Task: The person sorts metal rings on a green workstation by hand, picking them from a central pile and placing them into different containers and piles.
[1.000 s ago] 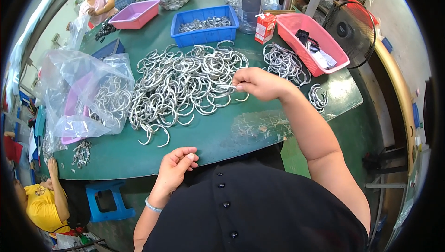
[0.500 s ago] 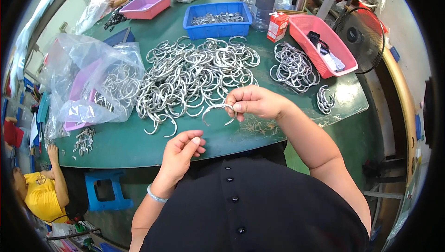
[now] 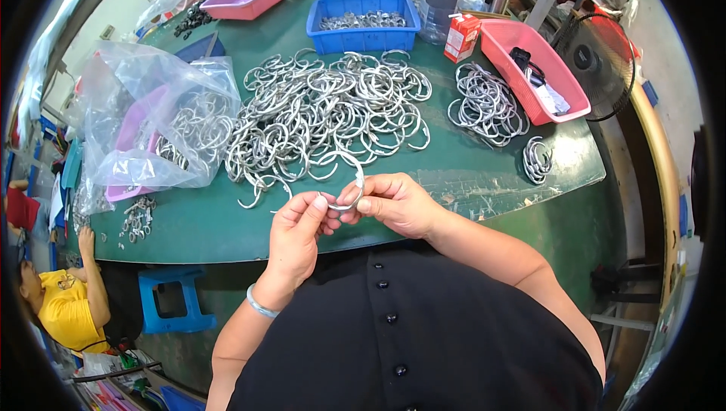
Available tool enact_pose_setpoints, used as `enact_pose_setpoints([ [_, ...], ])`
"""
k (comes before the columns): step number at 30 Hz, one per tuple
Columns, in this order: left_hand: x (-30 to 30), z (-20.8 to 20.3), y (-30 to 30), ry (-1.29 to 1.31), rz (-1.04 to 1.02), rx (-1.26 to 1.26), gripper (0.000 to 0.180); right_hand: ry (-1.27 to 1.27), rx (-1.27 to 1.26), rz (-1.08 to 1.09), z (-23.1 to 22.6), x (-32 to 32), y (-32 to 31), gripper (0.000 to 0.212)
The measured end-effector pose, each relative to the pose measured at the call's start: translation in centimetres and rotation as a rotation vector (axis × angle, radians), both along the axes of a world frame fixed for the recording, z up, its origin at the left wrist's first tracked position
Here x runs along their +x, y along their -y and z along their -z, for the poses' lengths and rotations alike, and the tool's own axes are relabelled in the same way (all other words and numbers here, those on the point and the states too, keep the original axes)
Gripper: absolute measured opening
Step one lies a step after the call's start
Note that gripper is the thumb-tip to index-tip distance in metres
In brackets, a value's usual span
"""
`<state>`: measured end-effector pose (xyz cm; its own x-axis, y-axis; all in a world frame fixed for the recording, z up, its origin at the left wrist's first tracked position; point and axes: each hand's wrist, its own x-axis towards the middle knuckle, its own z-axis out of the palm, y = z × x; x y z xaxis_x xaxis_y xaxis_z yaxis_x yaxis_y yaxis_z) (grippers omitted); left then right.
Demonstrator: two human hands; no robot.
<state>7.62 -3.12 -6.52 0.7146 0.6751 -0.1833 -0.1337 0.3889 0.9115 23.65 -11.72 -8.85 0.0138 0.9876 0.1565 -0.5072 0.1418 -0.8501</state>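
Note:
A silver, open-ended bangle [image 3: 361,176] is between my two hands, just above the table's near edge. Thumb and fingers of my right hand [image 3: 397,203] grip its lower right part. My left hand [image 3: 296,231] pinches near its lower left end, with the fingertips of both hands close together. Beyond them spreads a large heap of similar silver bangles [image 3: 325,105] on the green table [image 3: 431,176]. To the right are a smaller heap of bangles [image 3: 484,112] and a little bundle of bangles [image 3: 537,160].
A clear plastic bag [image 3: 106,93] partly covers bangles at left. Behind stand a blue basket [image 3: 363,42] of small metal pieces, a red carton [image 3: 462,37] and a pink basket [image 3: 544,112]. A fan [image 3: 594,63] is far right. A person in yellow [image 3: 72,309] sits left.
My right hand has brought the bangle nearer and turned it more upright. My left hand has closed on its lower end. The view has shifted slightly.

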Motion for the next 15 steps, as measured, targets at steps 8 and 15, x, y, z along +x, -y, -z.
enact_pose_setpoints([
  [8, -0.1, -0.5, -1.6, -0.077, 0.101, -0.027, 0.016, 0.086, -0.117, 0.036, -0.4, 0.5, 1.0, 0.019],
  [15, -0.2, -0.1, -2.3, -0.127, 0.143, 0.007, 0.014, 0.100, -0.117, -0.015, -0.1, 0.7, 1.3, 0.017],
])
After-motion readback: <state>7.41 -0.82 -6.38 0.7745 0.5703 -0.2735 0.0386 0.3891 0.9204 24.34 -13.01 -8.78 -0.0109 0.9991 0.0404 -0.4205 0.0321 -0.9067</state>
